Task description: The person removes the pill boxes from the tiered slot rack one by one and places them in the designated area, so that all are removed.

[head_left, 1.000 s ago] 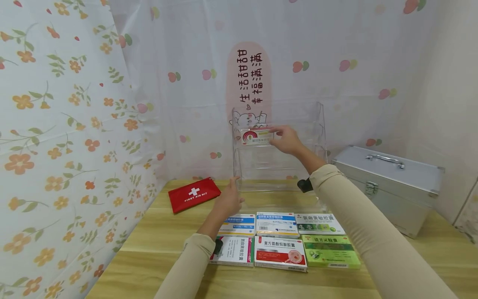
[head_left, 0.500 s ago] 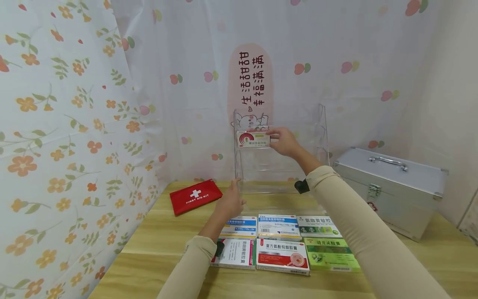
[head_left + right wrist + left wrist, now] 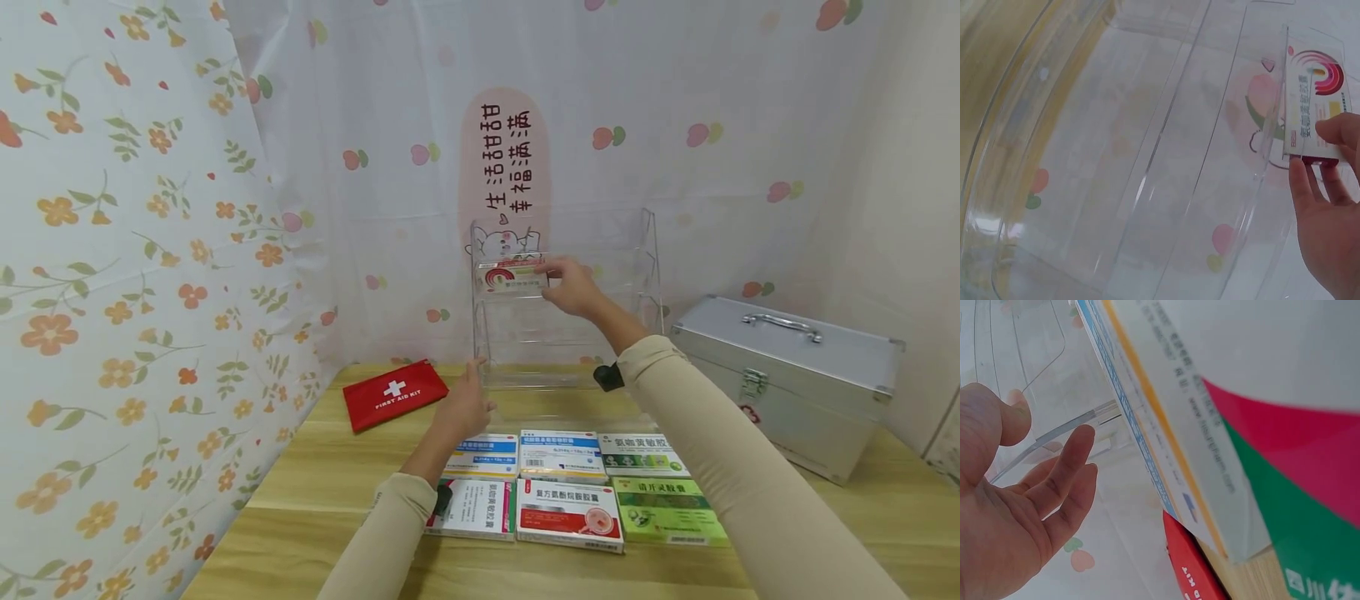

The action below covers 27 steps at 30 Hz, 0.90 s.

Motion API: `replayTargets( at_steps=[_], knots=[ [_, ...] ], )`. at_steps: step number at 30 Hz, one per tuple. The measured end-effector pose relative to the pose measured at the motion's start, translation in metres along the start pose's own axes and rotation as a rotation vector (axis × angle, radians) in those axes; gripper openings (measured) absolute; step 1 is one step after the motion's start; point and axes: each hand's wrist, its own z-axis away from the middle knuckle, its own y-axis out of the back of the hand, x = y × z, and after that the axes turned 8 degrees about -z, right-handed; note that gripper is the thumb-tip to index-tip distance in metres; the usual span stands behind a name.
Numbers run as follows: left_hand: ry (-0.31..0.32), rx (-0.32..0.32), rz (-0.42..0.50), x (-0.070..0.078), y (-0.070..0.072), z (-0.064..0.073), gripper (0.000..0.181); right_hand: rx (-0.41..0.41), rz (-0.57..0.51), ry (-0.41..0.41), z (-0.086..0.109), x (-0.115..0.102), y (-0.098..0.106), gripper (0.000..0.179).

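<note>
In the head view my right hand (image 3: 573,287) pinches one end of a white medicine box (image 3: 512,277) with red arcs, at the left of an upper tier of a clear display rack (image 3: 562,321). The right wrist view shows the thumb on the front of this box (image 3: 1313,94) and fingers under its end. A clear lip of the rack crosses the box. Low on the rack's left side, my left hand (image 3: 463,408) holds the edge. In the left wrist view that clear edge (image 3: 1063,429) passes between thumb and fingers; the contact is partly hidden.
Several medicine boxes (image 3: 567,514) lie in two rows on the wooden table (image 3: 300,533) before the rack. A red first aid pouch (image 3: 393,396) lies at left. A silver metal case (image 3: 787,383) stands at right. Patterned curtains hang behind and at left.
The view has shifted slightly. The box in my right hand has moved a little and its top edge now leans back. My left hand stays at the rack's side.
</note>
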Motion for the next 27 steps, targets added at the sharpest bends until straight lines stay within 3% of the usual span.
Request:
replayTargets(
  at_steps=[8,13,20,27],
  knots=[
    [-0.012,0.010,0.017,0.002,-0.001,0.001,0.084,0.178,0.064,0.130,0.003,-0.002,0.008,0.028],
    [-0.008,0.027,0.005,0.001,-0.002,0.002,0.082,0.253,0.036,0.194,0.007,-0.009,0.010,0.025],
    [-0.013,0.038,0.001,0.000,0.001,0.001,0.082,0.298,-0.012,0.213,0.015,-0.016,0.018,0.024],
    [-0.014,0.031,0.028,0.002,0.002,0.004,0.084,0.316,-0.044,0.235,0.026,-0.007,0.024,0.029]
  ],
)
